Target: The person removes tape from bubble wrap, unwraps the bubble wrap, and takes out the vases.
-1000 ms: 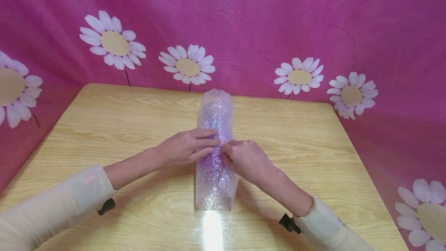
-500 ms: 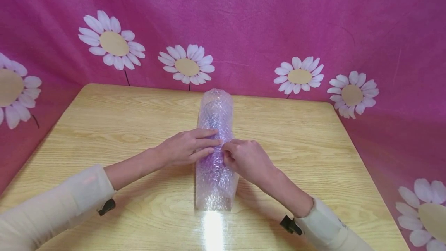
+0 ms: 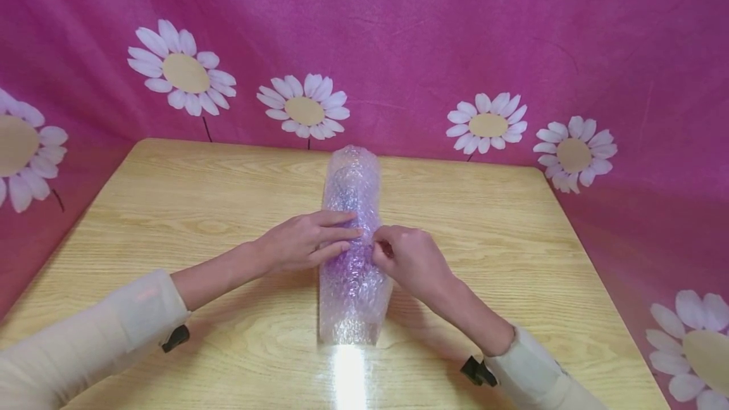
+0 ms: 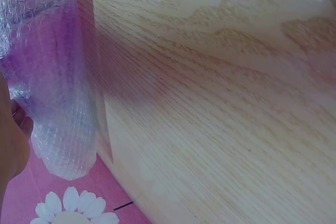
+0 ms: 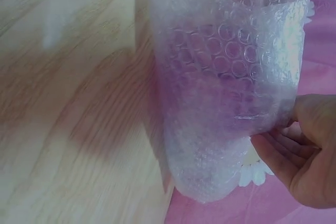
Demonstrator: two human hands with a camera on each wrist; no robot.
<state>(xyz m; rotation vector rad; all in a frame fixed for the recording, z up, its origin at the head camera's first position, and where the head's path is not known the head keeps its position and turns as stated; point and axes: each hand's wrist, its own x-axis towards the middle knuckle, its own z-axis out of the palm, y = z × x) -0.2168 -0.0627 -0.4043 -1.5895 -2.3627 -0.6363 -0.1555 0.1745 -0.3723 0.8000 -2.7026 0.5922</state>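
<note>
A bubble-wrapped bundle [image 3: 353,185] lies lengthwise on the worktop [image 3: 228,201], purple showing through its layers. The left hand [image 3: 299,240] rests on it, fingers [image 3: 336,233] straight and slightly apart; the right hand [image 3: 414,261] pinches the wrap edge [image 5: 262,126] between curled fingers and thumb

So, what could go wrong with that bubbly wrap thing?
The right-hand grip pinches the edge of the bubble wrap, so a hard tug might tear it or pop some bubbles. Also, the rounded bundle lies on the table with the left-hand grip resting on it; if that lifts, the bundle might roll or the wrap might loosen.
</note>
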